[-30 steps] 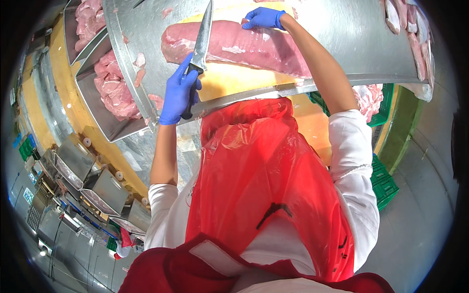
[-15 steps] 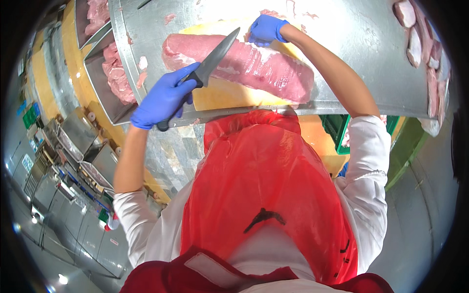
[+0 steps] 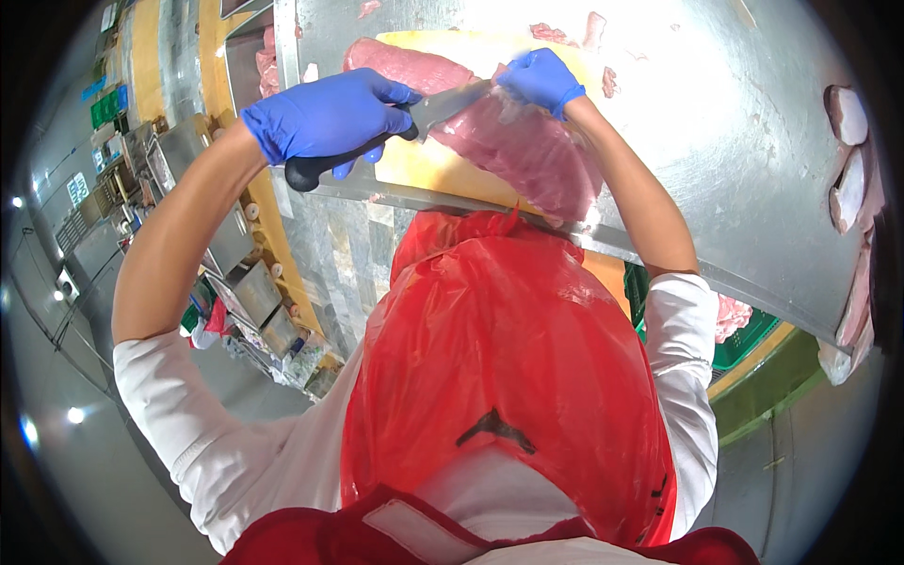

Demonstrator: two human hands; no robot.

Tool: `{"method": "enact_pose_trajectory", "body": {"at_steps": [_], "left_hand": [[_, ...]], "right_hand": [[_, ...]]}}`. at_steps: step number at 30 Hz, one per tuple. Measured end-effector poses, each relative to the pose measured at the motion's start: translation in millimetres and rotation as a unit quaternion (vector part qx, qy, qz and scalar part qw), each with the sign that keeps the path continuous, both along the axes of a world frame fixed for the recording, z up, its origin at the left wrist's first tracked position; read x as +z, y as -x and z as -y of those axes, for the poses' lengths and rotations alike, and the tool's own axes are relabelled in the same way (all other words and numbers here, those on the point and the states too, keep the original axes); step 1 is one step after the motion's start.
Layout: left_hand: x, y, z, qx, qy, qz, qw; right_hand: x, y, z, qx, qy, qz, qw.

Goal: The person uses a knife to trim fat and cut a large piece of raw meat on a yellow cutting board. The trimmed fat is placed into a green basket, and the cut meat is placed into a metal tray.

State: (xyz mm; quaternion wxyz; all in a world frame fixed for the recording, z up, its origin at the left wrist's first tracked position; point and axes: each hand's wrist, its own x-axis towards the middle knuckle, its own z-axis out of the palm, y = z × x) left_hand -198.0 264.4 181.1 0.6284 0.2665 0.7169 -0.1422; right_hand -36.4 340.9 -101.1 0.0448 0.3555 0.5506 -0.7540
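My left hand (image 3: 325,118), in a blue glove, is closed on the black handle of a knife (image 3: 441,105). The blade lies across a long pink piece of meat (image 3: 508,151), its tip reaching my right hand. My right hand (image 3: 537,80), also gloved, has its fingers curled at the upper edge of the meat; what they grip there is hidden. The meat lies at a slant on a yellow cutting board (image 3: 414,171) on a steel table (image 3: 697,141). Small scraps (image 3: 556,33) lie beyond the board.
A steel bin (image 3: 247,71) with meat stands at the back left. Meat pieces (image 3: 852,198) line the table's right end. A green crate (image 3: 725,348) of meat sits below the front edge. Steel carts (image 3: 226,235) and other equipment stand at the left. A red apron covers my front.
The knife and my left hand have moved right, the blade tilting down flatter over the meat. The meat lies more slanted. My right hand has moved slightly right and down in the view.
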Motion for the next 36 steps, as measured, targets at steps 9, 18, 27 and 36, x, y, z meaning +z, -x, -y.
{"method": "enact_pose_trajectory", "body": {"at_steps": [9, 18, 27, 36], "left_hand": [[-3, -47, 14, 0.041, -0.007, -0.036, 0.998], [-18, -88, 38, 0.125, -0.063, -0.035, 0.990], [-29, -115, 63, 0.164, -0.099, -0.034, 0.981], [-6, -127, 36, 0.121, -0.049, -0.022, 0.991]], "right_hand": [[-3, -12, 4, -0.010, -0.019, -0.016, 1.000], [1, -39, 2, -0.130, 0.069, -0.100, 0.984], [19, -69, -2, -0.155, 0.075, -0.122, 0.977], [25, -110, 3, -0.186, 0.116, -0.152, 0.964]]}}
